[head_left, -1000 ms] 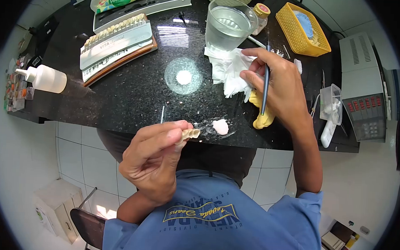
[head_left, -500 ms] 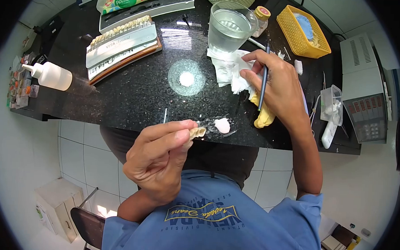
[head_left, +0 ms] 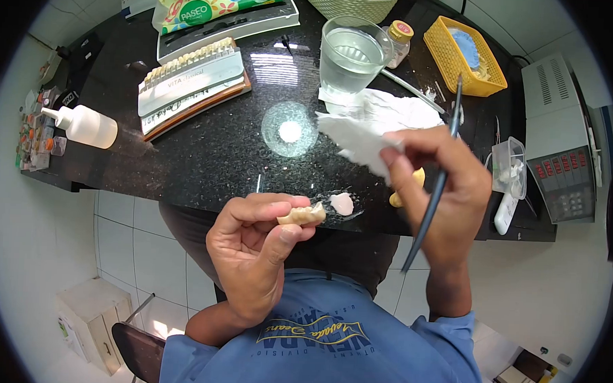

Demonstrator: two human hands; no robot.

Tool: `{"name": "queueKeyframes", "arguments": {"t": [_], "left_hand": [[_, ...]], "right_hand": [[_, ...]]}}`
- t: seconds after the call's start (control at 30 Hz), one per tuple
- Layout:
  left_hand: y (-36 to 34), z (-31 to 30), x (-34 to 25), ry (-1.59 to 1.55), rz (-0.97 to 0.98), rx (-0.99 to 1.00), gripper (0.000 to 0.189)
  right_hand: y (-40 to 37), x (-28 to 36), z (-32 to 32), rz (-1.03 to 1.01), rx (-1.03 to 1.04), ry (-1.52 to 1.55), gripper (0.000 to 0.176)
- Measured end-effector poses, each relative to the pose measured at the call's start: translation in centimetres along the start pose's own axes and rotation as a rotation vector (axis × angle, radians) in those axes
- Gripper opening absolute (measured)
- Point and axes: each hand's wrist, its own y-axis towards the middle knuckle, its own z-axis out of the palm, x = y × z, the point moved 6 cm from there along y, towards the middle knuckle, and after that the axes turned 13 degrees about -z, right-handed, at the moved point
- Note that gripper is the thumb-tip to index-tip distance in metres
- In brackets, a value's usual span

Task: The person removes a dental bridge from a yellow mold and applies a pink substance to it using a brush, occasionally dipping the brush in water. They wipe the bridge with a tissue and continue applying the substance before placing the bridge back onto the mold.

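My left hand pinches a cream row of false teeth between thumb and fingers, just in front of the counter's near edge. My right hand grips a white tissue between thumb and forefinger. A thin dark brush also lies across that hand, slanting with one end up and the other toward me. Beside the false teeth, a pinkish-white blob of paste sits on a wet smear. Part of something yellow shows behind my right hand.
A glass cup of water stands on folded tissue, with a small jar behind it. Left are a tooth shade guide and a squeeze bottle. Right are a yellow basket, a clear box and a grey device.
My right hand has lifted a piece of tissue off the counter and brought it nearer me, brush still in hand. My left hand has turned the false teeth so more of the row shows.
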Motion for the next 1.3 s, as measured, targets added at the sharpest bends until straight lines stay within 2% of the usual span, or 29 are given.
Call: {"name": "queueKeyframes", "arguments": {"t": [0.07, 0.17, 0.4, 0.47, 0.67, 0.8, 0.87, 1.0, 1.1, 1.17, 1.23, 1.3], "left_hand": [[-0.1, 0.2, 0.2, 0.046, -0.003, -0.015, 0.02], [-0.3, 0.2, 0.2, 0.103, 0.03, -0.028, 0.02], [-0.5, 0.0, 0.1, 0.125, 0.113, 0.046, 0.02], [-0.6, 0.1, 0.1, 0.13, 0.11, 0.049, 0.021], [-0.6, 0.1, 0.2, 0.13, 0.085, 0.026, 0.021], [-0.6, 0.1, 0.3, 0.126, 0.081, 0.03, 0.021], [-0.5, 0.1, 0.3, 0.121, 0.084, 0.033, 0.021], [-0.5, 0.1, 0.3, 0.131, 0.088, 0.016, 0.02], [-0.3, 0.0, 0.5, 0.138, 0.084, -0.005, 0.02], [-0.2, -0.1, 0.6, 0.154, 0.087, -0.02, 0.019], [0.1, -0.2, 0.5, 0.2, 0.075, -0.031, 0.017], [0.4, -0.6, 0.4, 0.221, 0.076, -0.024, 0.016]], "right_hand": [[-0.9, 1.2, 1.1, 0.01, -0.001, 0.136, 0.015], [-1.4, 2.6, 1.8, -0.076, -0.015, 0.17, 0.015], [-2.7, 3.2, 2.1, -0.127, -0.052, 0.282, 0.017], [-2.7, 3.5, 2.2, -0.11, 0.02, 0.301, 0.016], [-2.9, 3.7, 2.4, -0.252, 0.012, 0.262, 0.022], [-3.2, 3.8, 2.5, -0.264, 0.032, 0.245, 0.024], [-3.2, 3.8, 2.5, -0.247, 0.01, 0.187, 0.032], [-3.1, 3.9, 2.5, -0.271, 0.072, 0.185, 0.025], [-2.9, 3.1, 2.2, -0.295, 0.003, 0.159, 0.021], [-2.8, 1.6, 1.0, -0.224, -0.155, 0.11, 0.014], [-2.3, 0.3, -0.8, -0.035, -0.239, -0.03, 0.012], [-1.9, -1.9, -2.3, -0.027, -0.394, -0.06, 0.012]]}}
